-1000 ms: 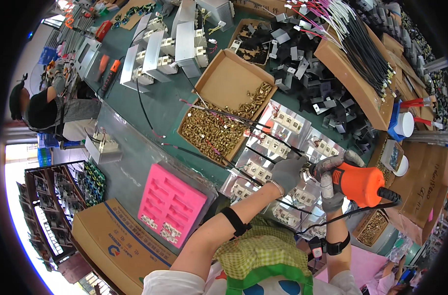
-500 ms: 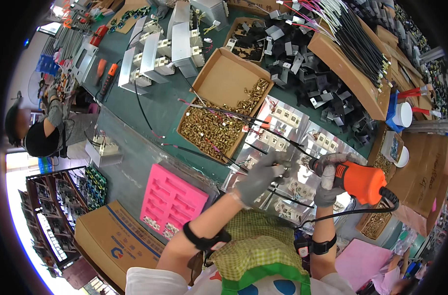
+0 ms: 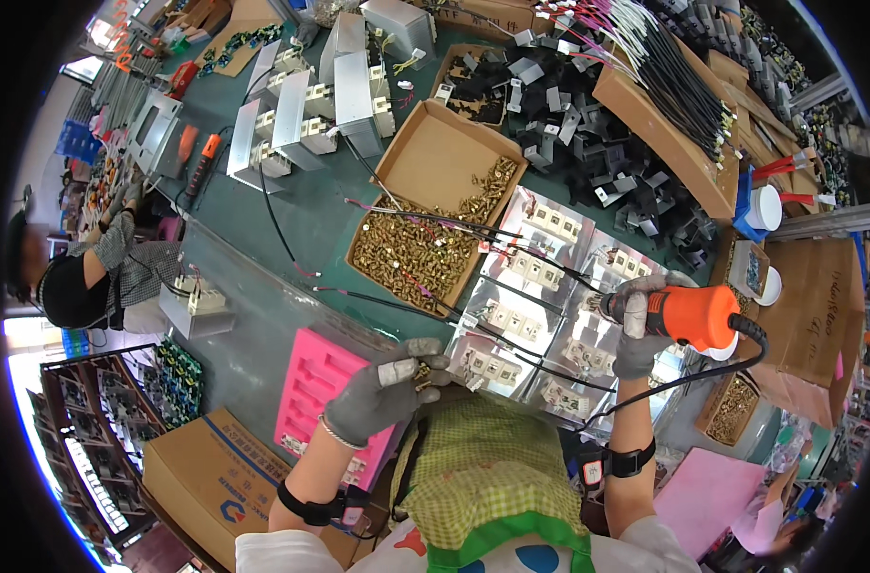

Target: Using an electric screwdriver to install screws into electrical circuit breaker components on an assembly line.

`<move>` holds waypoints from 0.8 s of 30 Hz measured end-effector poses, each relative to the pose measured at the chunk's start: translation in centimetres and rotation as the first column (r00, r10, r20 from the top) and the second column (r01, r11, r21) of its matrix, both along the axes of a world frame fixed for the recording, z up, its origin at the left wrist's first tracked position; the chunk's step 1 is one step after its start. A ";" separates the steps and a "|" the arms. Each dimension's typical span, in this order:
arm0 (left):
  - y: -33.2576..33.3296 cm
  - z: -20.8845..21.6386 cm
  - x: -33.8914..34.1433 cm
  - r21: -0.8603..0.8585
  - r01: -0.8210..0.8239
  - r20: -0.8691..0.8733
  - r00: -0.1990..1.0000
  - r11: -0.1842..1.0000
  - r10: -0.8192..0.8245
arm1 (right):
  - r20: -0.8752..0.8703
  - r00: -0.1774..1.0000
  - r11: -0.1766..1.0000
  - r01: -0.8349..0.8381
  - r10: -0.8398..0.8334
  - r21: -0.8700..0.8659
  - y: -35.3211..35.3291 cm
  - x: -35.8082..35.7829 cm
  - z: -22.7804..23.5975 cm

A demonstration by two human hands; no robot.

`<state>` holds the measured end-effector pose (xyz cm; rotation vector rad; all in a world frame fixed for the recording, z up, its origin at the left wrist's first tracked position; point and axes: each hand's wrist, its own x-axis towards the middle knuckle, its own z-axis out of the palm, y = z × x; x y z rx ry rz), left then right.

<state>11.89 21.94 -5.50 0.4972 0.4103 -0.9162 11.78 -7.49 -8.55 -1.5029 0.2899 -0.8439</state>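
Note:
My left hand (image 3: 370,399) is gloved in grey, palm turned up with fingers curled around a few small brass screws (image 3: 422,375). It is just above the right edge of a pink foam tray (image 3: 313,368). In my right hand (image 3: 640,332), also gloved, an orange electric screwdriver (image 3: 704,317) is held with its tip toward the left. Beneath that tip lie silver metal plates (image 3: 549,336) carrying rows of white terminal blocks (image 3: 514,323). Several black wires (image 3: 492,286) lie across the plates.
A cardboard box of brass screws (image 3: 411,263) stands beyond the plates. Finned heat sinks (image 3: 292,119) stand at the back left, black brackets (image 3: 587,143) at the back right. A carton (image 3: 210,477) is at the near left; a co-worker (image 3: 91,267) is at the far left.
My left hand has moved left and nearer to me, from over the plates to beside the pink tray, and turned palm up. The right hand and screwdriver stay nearly in place.

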 end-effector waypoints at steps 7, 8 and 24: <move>1.4 -0.7 1.4 0.110 0.115 0.105 0.986 0.987 -0.126 | 0.026 0.995 0.996 0.092 -0.093 0.020 -0.2 -0.1 0.4; 1.2 -0.7 1.8 0.053 0.145 0.133 0.980 0.988 -0.151 | 0.007 0.997 0.997 0.074 -0.074 0.020 -0.3 -0.3 0.8; -1.8 -1.3 6.2 0.252 -0.020 0.186 0.982 0.968 -0.028 | 0.124 0.935 0.943 0.327 -0.332 0.056 -6.5 -4.9 1.7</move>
